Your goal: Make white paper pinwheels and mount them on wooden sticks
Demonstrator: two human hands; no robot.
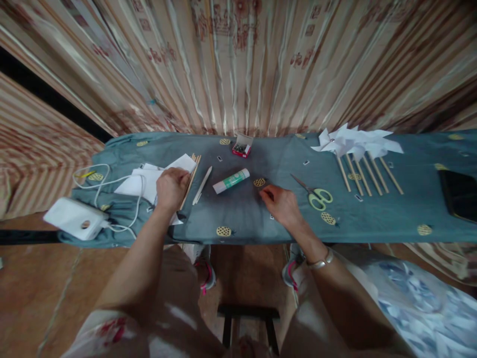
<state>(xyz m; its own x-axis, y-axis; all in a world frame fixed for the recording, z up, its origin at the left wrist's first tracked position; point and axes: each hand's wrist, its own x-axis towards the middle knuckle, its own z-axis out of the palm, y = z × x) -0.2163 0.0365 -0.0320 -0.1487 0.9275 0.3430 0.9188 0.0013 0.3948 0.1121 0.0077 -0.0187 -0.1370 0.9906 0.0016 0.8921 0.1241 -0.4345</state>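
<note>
My left hand [171, 188] is closed, its fingers curled at the right side of some white paper pieces [139, 183] and close beside a few thin wooden sticks [191, 181]. Whether it grips paper or a stick is hidden. Low over the cloth, my right hand [281, 203] has its thumb and fingers pressed together; anything in the pinch is too small to make out. Between the hands lie a glue stick [231, 181] and a white pointed strip [202, 186]. Green-handled scissors [315, 195] rest just right of my right hand.
Behind the glue stick stands an open red box [241, 148] of small pins. Several white paper pinwheels [357, 141] on sticks lie at the right, with a dark phone [459, 194] beyond. A white power bank [76, 218] with a looping cable sits at the left edge. A curtain [238, 69] hangs behind.
</note>
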